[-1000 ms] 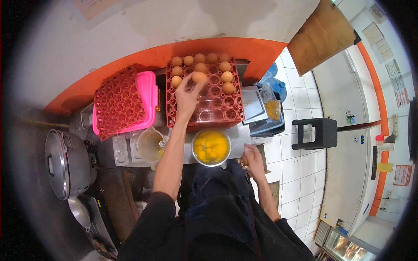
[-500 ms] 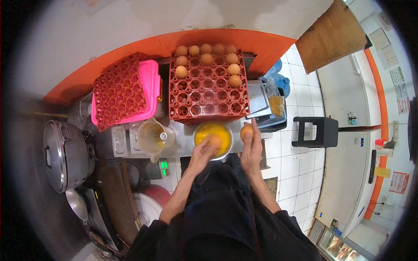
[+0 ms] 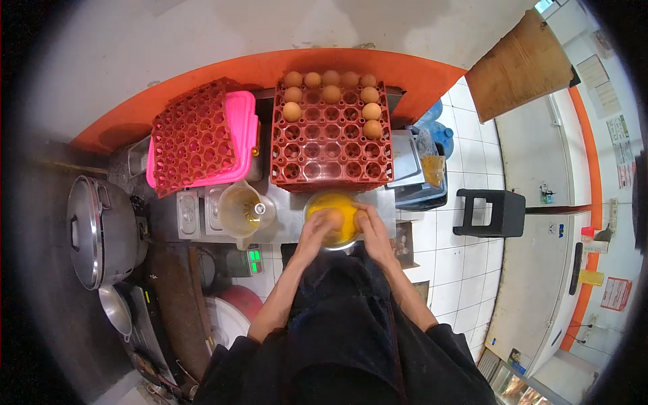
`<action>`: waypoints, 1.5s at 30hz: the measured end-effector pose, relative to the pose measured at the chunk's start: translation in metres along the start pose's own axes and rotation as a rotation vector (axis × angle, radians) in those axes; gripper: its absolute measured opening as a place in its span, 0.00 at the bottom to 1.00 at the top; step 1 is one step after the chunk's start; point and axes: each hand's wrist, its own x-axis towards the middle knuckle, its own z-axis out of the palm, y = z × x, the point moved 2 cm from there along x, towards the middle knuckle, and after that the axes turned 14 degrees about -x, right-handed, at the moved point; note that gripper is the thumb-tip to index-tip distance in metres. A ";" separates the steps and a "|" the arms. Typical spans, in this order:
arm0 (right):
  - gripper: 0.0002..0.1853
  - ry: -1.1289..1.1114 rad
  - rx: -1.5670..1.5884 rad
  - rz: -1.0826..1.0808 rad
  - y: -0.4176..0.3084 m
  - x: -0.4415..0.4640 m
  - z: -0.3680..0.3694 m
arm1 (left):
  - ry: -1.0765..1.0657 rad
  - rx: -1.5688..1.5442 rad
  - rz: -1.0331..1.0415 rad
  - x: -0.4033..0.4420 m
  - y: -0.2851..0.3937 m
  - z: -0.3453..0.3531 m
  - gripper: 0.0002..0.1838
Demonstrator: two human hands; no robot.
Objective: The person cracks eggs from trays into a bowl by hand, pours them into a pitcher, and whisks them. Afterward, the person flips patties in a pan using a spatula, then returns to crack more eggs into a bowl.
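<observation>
A metal bowl (image 3: 347, 246) stands on the counter below the egg tray, with yellow beaten-looking egg (image 3: 332, 200) inside. Over the bowl, my left hand (image 3: 314, 234) is closed around a brown egg (image 3: 331, 217). My right hand (image 3: 375, 236) is at the bowl's right side, fingers curled inward over the rim; the egg in it is mostly hidden by the fingers. Just beyond the bowl, a stack of red plastic egg trays (image 3: 332, 169) carries several brown eggs (image 3: 372, 129) along its back and sides.
Left of the bowl stand a clear plastic jug (image 3: 236, 216) and lidded metal containers (image 3: 188, 214). Another red egg tray (image 3: 192, 142) lies on a pink lid (image 3: 244, 128). A large pot (image 3: 101, 229) is far left. To the right are a bin (image 3: 422, 197) and black stool (image 3: 496, 212).
My right hand has moved left with its egg, from beside the bowl to its right rim. My left hand still holds an egg over the bowl. The view has shifted slightly.
</observation>
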 end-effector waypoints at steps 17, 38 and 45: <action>0.27 -0.316 -0.448 -0.094 0.038 0.028 0.010 | -0.075 0.768 0.058 0.012 0.023 0.001 0.24; 0.23 -0.147 -0.554 -0.254 0.057 0.028 0.023 | -0.069 1.099 0.463 0.019 -0.006 -0.016 0.27; 0.21 -0.043 -0.644 -0.270 0.061 0.018 0.024 | -0.125 1.186 0.381 0.016 -0.001 -0.020 0.25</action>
